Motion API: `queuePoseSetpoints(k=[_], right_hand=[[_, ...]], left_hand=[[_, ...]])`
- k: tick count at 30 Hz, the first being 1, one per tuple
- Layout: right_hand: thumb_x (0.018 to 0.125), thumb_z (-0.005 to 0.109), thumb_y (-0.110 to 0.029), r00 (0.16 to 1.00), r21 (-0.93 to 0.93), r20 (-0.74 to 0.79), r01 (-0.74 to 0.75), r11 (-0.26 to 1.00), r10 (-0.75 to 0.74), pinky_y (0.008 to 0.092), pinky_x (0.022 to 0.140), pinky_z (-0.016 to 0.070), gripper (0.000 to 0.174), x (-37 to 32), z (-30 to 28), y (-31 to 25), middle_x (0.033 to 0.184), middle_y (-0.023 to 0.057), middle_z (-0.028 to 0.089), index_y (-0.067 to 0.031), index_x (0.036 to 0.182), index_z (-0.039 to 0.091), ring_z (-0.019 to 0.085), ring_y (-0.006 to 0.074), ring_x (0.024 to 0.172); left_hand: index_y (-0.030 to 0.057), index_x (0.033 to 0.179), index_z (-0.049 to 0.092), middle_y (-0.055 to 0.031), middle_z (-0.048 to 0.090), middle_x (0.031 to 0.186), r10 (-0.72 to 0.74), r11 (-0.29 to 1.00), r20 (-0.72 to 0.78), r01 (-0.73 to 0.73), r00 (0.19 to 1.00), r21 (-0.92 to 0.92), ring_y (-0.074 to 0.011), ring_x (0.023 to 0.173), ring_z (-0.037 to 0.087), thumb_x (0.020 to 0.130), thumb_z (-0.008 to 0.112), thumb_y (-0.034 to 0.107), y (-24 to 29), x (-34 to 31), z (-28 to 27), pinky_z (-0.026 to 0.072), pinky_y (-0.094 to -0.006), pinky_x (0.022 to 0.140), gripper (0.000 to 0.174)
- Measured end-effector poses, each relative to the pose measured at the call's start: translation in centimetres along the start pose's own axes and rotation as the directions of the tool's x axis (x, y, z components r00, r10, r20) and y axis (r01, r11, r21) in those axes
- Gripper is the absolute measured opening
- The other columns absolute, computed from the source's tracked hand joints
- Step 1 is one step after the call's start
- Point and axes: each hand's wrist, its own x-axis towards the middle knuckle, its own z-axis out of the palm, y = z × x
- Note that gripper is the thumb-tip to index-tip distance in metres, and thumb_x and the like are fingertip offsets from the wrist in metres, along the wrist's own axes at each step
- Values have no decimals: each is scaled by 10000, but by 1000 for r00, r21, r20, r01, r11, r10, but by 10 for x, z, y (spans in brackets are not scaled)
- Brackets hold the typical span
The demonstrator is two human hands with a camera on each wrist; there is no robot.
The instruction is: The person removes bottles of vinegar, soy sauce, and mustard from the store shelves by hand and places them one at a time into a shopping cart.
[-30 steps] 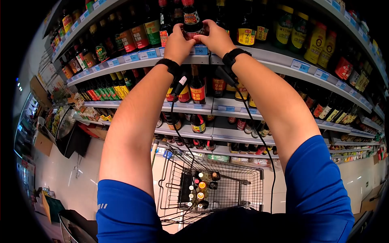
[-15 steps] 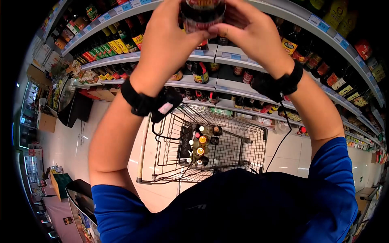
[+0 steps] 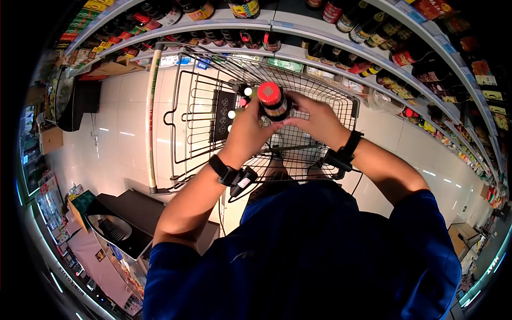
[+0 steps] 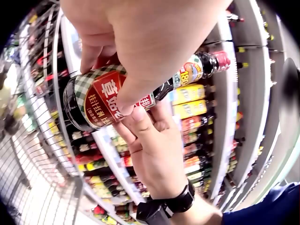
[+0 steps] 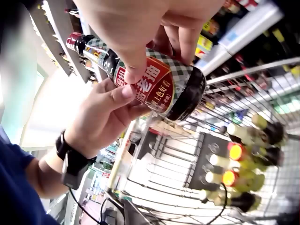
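Note:
A dark soy sauce bottle point(image 3: 273, 101) with a red cap and a red and checked label is held in both hands above a wire shopping cart point(image 3: 192, 101). My left hand point(image 3: 250, 125) grips its left side and my right hand point(image 3: 312, 117) grips its right side. In the left wrist view the left hand's fingers point(image 4: 136, 47) wrap the bottle point(image 4: 101, 98) from above, with the right hand point(image 4: 152, 150) under it. In the right wrist view the bottle point(image 5: 159, 79) hangs over several bottles point(image 5: 239, 161) standing in the cart.
Store shelves point(image 3: 330, 37) packed with sauce bottles run across the top and right, just beyond the cart. The cart's handle point(image 3: 151, 112) is at the left. A pale tiled floor point(image 3: 112, 128) lies left of the cart, with a dark counter point(image 3: 117, 224) at lower left.
Both hands have brought the bottle down from the upper shelf to just above the cart. The view has tilted downward with them.

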Motion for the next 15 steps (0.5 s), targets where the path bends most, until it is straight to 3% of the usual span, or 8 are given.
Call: queuePoseSetpoints(k=[1, 2, 3, 5, 6, 9, 13, 15], right_hand=[[798, 758, -318, 998, 10, 38, -53, 999, 53, 389, 853, 524, 669, -10, 13, 25, 1154, 178, 647, -127, 1374, 475, 638, 365, 1024], [804, 751, -323, 994, 17, 62, -93, 995, 92, 394, 859, 521, 667, -19, 29, 51, 1173, 184, 637, -120, 1375, 473, 628, 372, 1042], [816, 740, -324, 994, -45, 78, -73, 996, 77, 399, 853, 521, 670, -27, 44, 77, 1186, 192, 628, -109, 1384, 458, 628, 374, 1035], [829, 728, -318, 966, -58, 179, -182, 982, 189, 405, 836, 524, 656, -38, 70, 115, 1173, 194, 631, -106, 1383, 447, 631, 377, 1020], [829, 728, -318, 963, -54, 187, -186, 981, 193, 405, 836, 524, 656, -37, 80, 136, 1173, 194, 631, -106, 1383, 447, 631, 377, 1020], [836, 720, -312, 966, -42, 201, -159, 986, 164, 413, 821, 527, 642, -50, 117, 192, 1147, 187, 642, -117, 1379, 440, 635, 376, 1003], [855, 700, -245, 913, -58, 297, -276, 960, 280, 421, 838, 520, 625, -52, 157, 264, 1143, 188, 641, -119, 1392, 405, 635, 373, 1008], [865, 698, -228, 893, 28, 284, -371, 928, 348, 395, 907, 501, 648, -49, 170, 285, 1214, 196, 615, -107, 1425, 395, 603, 370, 1100]], left_hand=[[23, 1288, 436, -191, 668, 1063, -86, 994, 14, 84, 996, 68, -315, 1015, 661, 732, 804, 79, -8, -5, 14, 532, -368, 818, 670], [26, 1283, 432, -189, 669, 1044, -45, 997, -13, 44, 999, -64, -327, 1020, 657, 731, 807, 100, -52, -8, 43, 531, -375, 828, 671], [22, 1253, 431, -205, 663, 1033, -4, 1000, -5, 4, 1000, -10, -374, 1005, 644, 723, 810, 105, -79, -11, 61, 529, -404, 808, 657], [18, 1221, 428, -232, 654, 1032, -117, 992, 8, 118, 993, -38, -422, 988, 624, 734, 798, 108, -129, -18, 100, 520, -435, 780, 619], [12, 1210, 422, -254, 647, 1010, -209, 977, 5, 208, 978, 34, -445, 968, 614, 753, 779, 116, -137, -18, 111, 508, -460, 757, 589], [17, 1248, 372, -269, 649, 989, -263, 962, 41, 265, 964, -68, -459, 953, 618, 788, 755, 161, -192, -19, 146, 499, -488, 763, 615], [12, 1248, 381, -229, 654, 1026, -486, 873, 76, 487, 870, 7, -418, 998, 623, 787, 759, 175, -266, -3, 196, 506, -436, 815, 618], [15, 1232, 415, -208, 649, 1074, -450, 883, 102, 459, 887, -96, -378, 1039, 623, 787, 751, 159, -305, -1, 216, 502, -408, 847, 576]])
